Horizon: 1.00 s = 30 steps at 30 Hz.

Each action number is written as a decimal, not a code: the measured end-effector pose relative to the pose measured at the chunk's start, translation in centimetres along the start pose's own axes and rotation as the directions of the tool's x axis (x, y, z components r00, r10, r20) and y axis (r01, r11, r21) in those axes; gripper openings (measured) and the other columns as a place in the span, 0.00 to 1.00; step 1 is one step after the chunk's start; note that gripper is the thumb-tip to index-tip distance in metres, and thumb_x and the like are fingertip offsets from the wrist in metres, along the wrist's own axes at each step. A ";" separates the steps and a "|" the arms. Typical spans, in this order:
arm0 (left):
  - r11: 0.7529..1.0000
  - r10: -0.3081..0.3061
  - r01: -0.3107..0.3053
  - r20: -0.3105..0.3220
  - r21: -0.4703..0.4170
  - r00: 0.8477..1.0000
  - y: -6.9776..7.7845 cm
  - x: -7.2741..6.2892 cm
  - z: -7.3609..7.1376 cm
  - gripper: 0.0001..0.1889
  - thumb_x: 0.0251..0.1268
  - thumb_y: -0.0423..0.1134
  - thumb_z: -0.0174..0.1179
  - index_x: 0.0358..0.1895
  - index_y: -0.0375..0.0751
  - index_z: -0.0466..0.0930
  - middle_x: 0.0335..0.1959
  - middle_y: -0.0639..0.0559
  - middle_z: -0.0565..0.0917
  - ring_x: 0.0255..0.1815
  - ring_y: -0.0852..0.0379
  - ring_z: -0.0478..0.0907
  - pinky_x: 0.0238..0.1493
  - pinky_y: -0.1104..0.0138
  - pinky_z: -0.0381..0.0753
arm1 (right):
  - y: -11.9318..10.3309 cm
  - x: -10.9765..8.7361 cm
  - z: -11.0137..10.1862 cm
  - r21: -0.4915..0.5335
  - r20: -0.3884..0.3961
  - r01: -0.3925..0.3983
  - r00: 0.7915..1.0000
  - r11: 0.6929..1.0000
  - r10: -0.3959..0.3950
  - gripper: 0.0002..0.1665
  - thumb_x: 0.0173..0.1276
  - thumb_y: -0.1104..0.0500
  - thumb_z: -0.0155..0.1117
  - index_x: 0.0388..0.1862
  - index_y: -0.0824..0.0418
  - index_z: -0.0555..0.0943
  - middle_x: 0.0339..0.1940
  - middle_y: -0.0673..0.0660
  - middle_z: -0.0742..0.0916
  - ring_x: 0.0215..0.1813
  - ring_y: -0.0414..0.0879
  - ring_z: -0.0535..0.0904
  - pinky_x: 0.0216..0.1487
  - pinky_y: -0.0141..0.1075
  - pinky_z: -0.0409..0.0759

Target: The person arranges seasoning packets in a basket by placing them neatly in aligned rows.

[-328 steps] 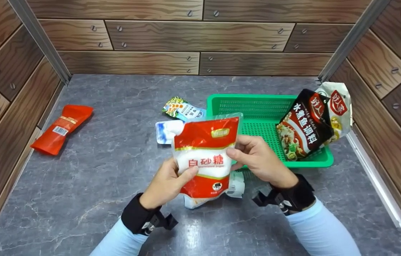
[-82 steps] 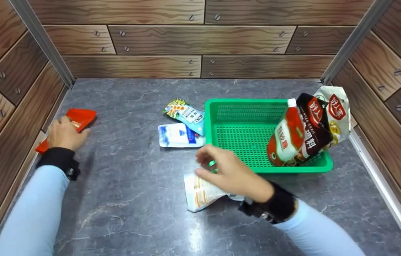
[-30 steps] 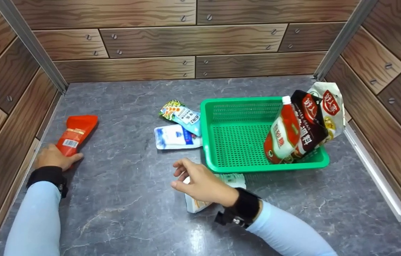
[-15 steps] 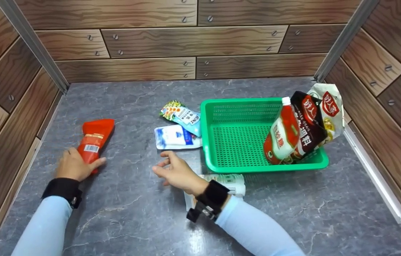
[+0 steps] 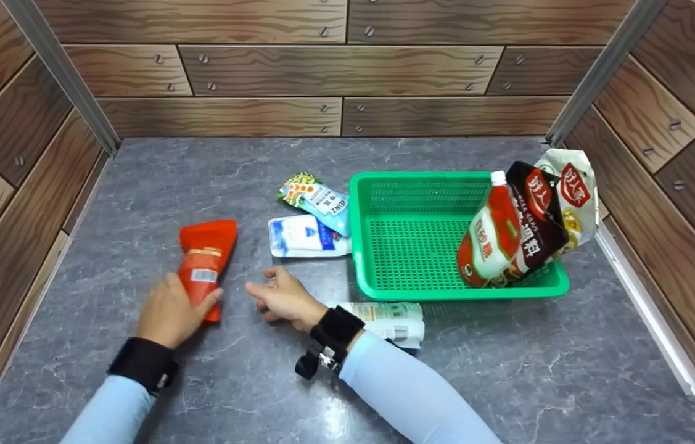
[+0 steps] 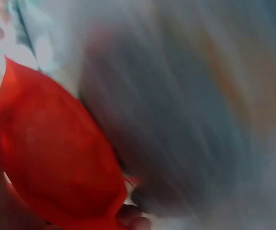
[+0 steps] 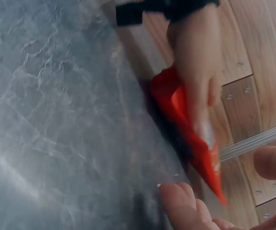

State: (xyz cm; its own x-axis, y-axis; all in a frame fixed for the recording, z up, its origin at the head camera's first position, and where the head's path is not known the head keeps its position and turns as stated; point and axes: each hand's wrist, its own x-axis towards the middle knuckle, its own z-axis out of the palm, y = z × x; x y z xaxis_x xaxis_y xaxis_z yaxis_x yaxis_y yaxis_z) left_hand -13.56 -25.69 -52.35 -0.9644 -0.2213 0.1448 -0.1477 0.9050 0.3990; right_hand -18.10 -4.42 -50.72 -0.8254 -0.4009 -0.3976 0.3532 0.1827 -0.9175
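Note:
A red pouch [image 5: 202,271] with a barcode label is held by my left hand [image 5: 169,311], the thumb on its right edge and the fingers mostly out of sight around the other side. In the left wrist view the red pouch [image 6: 56,143] fills the lower left, its printing not visible. My right hand [image 5: 285,299] hovers just right of it, fingers loosely bent, holding nothing. From the right wrist view, a gap shows between the right fingers [image 7: 181,203] and the red pouch [image 7: 169,98].
A green basket [image 5: 356,246] holds a spouted white sugar pouch [image 5: 488,243], a black seasoning pouch [image 5: 535,209] and a white pouch [image 5: 575,185]. Left of it lie a Heinz pouch [image 5: 325,203] and a blue-white packet [image 5: 301,237]. A pale packet [image 5: 399,320] lies in front.
The sugar pouch, earlier in both hands, now stands in the basket. My left hand has taken the red pouch and brought it rightward from the left wall. My right hand has moved left toward it.

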 end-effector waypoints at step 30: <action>0.997 0.049 -0.049 -0.009 0.055 0.999 5.7 -5.6 1.8 0.40 0.50 0.68 0.63 0.40 0.30 0.65 0.27 0.39 0.69 0.21 0.43 0.69 0.17 0.52 0.71 | 1.9 3.1 0.4 -0.040 -0.050 -0.025 0.999 0.999 0.023 0.19 0.57 0.49 0.74 0.29 0.61 0.78 0.23 0.55 0.85 0.23 0.44 0.80 0.23 0.35 0.82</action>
State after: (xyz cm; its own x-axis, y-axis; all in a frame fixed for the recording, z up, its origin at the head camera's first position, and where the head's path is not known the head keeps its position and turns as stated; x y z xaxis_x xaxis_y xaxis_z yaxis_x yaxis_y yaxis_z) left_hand -9.42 -18.62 -52.47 -0.9685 -0.1796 0.1724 -0.1123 0.9332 0.3414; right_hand -19.79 -5.63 -53.73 -0.8379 -0.3515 -0.4175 0.3557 0.2284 -0.9062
